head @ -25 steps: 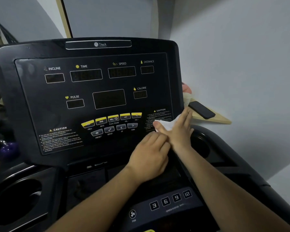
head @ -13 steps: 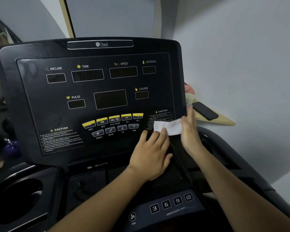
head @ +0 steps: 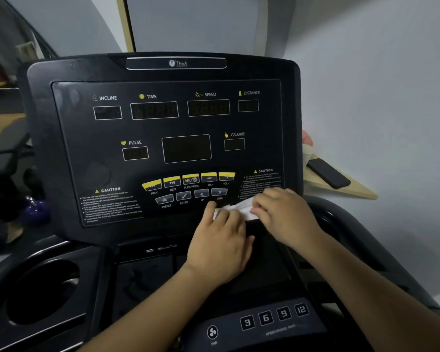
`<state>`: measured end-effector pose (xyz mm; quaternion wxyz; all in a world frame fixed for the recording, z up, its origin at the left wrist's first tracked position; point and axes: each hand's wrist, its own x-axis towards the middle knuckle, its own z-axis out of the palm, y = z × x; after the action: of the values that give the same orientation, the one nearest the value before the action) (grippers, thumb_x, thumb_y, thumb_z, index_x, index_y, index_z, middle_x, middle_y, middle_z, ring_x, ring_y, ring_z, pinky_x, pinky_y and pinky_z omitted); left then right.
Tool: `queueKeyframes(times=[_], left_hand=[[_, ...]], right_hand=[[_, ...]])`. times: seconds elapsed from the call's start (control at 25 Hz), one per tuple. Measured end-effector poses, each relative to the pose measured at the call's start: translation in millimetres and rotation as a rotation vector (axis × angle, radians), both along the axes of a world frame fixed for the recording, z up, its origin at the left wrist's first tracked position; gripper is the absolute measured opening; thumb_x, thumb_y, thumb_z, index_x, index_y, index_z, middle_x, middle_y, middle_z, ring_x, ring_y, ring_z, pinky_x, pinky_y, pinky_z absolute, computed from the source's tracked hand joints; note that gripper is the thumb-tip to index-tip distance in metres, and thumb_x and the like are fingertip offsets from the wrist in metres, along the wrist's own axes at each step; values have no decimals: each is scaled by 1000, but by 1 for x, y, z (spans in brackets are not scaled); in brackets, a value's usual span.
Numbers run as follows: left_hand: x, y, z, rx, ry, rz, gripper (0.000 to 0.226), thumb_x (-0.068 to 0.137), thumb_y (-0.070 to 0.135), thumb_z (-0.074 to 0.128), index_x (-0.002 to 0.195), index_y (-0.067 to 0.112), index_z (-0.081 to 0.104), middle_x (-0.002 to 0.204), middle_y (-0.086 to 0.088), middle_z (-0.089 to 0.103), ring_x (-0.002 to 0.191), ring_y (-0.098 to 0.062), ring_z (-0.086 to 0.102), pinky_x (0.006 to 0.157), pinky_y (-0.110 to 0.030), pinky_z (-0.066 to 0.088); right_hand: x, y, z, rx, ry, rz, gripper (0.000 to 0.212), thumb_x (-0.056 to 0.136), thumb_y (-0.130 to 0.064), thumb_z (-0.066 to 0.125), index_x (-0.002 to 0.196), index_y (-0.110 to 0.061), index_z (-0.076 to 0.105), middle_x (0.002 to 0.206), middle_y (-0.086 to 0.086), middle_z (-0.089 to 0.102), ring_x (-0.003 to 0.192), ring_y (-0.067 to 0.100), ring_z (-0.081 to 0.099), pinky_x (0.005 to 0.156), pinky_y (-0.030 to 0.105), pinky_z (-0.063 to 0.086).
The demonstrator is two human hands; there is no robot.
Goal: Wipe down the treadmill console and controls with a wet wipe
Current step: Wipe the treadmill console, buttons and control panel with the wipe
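Both hands' fingers pinch the wet wipe [head: 241,210] at the console's [head: 61,153] lower right; remaining panel appears unwiped.

Plenty of open console [head: 69,153] face left of and above the yellow buttons [head: 189,179]. Lower right corner crowded: both hands [head: 221,240] [head: 285,217] bunched there, wall [head: 379,97] close beside.

pale grey walls [head: 366,72], wooden shelf [head: 353,191], dim light
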<state>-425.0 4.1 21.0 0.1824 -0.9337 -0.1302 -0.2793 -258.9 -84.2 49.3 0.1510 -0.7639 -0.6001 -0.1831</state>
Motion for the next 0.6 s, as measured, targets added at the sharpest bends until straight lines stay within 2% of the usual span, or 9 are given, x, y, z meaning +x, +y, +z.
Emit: queueKeyframes(times=[0.12,0.28,0.48,0.6], left_hand=[[-19,9,1,22,-44,59,39,88,41,57,86,5,73,95,-10,61,90,-28,54,96,-46,39],[-40,15,-8,-55,-37,31,40,89,37,49,98,2,68,98,-12,59,87,-27,55,84,-38,49],[-12,0,-15,-42,92,36,64,90,44,50,131,-4,55,130,-22,53,111,-36,51,103,-46,45],[13,-18,-17,-13,157,-23,64,93,43,46,135,-5,49,128,-21,52,107,-34,50,100,-44,44]], right_hand=[[-35,22,12,-78,112,13,10,89,-28,58,86,-20,63,82,-2,60,80,23,58,68,34,44],[-66,41,7,-55,182,-11,16,93,-32,53,92,-20,64,88,-1,63,83,25,61,68,35,45],[-28,16,14,-51,276,-169,18,86,-41,65,82,-23,64,81,-7,64,77,19,60,69,34,50],[-9,-4,20,-98,282,-231,14,85,-35,65,77,-24,62,76,-8,61,73,17,60,67,38,52]])
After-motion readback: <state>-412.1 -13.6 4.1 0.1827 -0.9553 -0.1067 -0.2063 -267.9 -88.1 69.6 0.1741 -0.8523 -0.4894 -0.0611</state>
